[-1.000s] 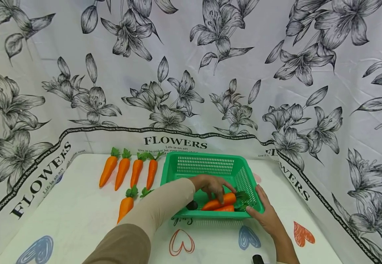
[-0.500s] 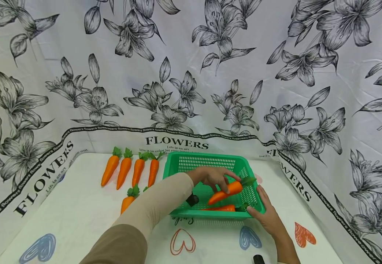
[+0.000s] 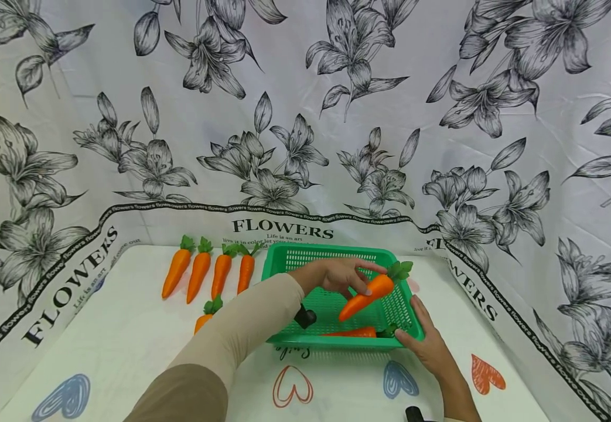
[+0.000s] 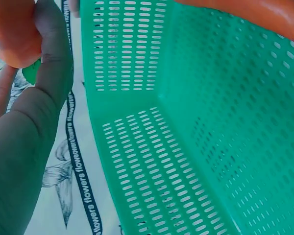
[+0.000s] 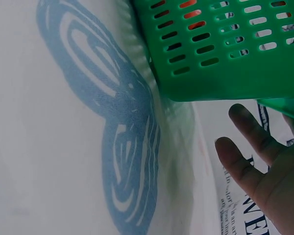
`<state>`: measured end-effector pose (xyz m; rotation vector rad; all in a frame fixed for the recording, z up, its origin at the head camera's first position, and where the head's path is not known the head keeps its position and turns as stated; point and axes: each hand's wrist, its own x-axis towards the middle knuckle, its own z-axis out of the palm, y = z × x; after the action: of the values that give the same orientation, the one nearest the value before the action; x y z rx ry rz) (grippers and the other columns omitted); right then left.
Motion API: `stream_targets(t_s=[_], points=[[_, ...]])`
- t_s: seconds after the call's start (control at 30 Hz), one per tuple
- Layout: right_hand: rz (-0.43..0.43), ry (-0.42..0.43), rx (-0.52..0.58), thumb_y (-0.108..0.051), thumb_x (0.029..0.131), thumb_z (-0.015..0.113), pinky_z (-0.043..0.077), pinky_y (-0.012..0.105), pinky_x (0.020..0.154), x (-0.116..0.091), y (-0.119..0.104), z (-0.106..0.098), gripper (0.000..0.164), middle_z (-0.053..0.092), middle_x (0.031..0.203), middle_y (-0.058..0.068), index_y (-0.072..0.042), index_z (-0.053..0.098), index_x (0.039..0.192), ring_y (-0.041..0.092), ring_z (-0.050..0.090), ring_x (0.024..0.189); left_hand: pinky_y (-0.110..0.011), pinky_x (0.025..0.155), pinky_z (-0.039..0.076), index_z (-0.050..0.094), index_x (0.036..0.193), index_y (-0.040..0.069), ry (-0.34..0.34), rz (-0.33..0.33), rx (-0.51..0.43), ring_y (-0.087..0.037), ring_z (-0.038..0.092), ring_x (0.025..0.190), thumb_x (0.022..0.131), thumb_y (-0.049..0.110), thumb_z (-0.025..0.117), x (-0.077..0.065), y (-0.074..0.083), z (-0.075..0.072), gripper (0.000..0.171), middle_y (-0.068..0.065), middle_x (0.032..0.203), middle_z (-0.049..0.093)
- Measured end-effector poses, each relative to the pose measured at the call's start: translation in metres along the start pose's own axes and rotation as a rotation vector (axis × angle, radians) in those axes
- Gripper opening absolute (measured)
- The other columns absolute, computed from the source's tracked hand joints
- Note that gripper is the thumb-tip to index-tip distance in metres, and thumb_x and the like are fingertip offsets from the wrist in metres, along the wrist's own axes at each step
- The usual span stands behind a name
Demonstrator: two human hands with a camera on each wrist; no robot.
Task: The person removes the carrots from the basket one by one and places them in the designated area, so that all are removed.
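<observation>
My left hand (image 3: pixel 339 275) grips an orange carrot with a green leafy top (image 3: pixel 368 298), thumb and fingers around its thick end. This carrot is tilted, leaves up to the right, over the green plastic basket (image 3: pixel 331 341). In the left wrist view the left hand (image 4: pixel 41 107) and its carrot (image 4: pixel 12 36) appear at the left edge. A second carrot (image 3: pixel 358 332) lies inside the basket along its front wall. My right hand (image 3: pixel 429 340) rests at the basket's front right corner, thumb at the rim. The right wrist view shows straight, spread fingers (image 5: pixel 237 164) outside the basket wall.
Left of the basket, several carrots (image 3: pixel 198 272) lie in a row, leaves pointing away. Another carrot (image 3: pixel 203 322) lies nearer, partly hidden by the left sleeve (image 3: pixel 242 328). The white tablecloth (image 3: pixel 99 328) bears printed hearts, and a flower-printed cloth (image 3: pixel 294 176) rises behind.
The left hand has lifted the carrot from beside the other one in the basket, up and slightly right. The right hand stays at the basket's corner.
</observation>
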<state>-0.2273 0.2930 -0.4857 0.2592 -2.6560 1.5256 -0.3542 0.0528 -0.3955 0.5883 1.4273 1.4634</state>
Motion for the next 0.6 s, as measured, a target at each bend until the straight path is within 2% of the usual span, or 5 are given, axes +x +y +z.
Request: stream_targets(t_s=[0.23, 0.6], points=[[0.004, -0.002, 0.001, -0.019, 0.08, 0.062, 0.017, 0.054, 0.093, 0.0, -0.001, 0.0, 0.079, 0.004, 0.143, -0.008, -0.025, 0.011, 0.14, 0.027, 0.009, 0.126, -0.051, 0.072, 0.044, 0.048, 0.124, 0.027, -0.019, 0.06, -0.013, -0.033, 0.051, 0.098, 0.076, -0.005, 0.062, -0.01, 0.012, 0.005, 0.059, -0.015, 0.113, 0.051], [-0.008, -0.001, -0.008, -0.019, 0.08, 0.062, 0.017, 0.054, 0.093, -0.001, -0.002, -0.002, 0.079, 0.004, 0.143, -0.007, -0.024, 0.011, 0.14, 0.027, 0.009, 0.126, -0.052, 0.073, 0.043, 0.048, 0.125, 0.024, -0.056, 0.098, -0.017, -0.032, 0.051, 0.098, 0.076, -0.005, 0.062, -0.027, 0.021, 0.016, 0.059, -0.016, 0.115, 0.05]])
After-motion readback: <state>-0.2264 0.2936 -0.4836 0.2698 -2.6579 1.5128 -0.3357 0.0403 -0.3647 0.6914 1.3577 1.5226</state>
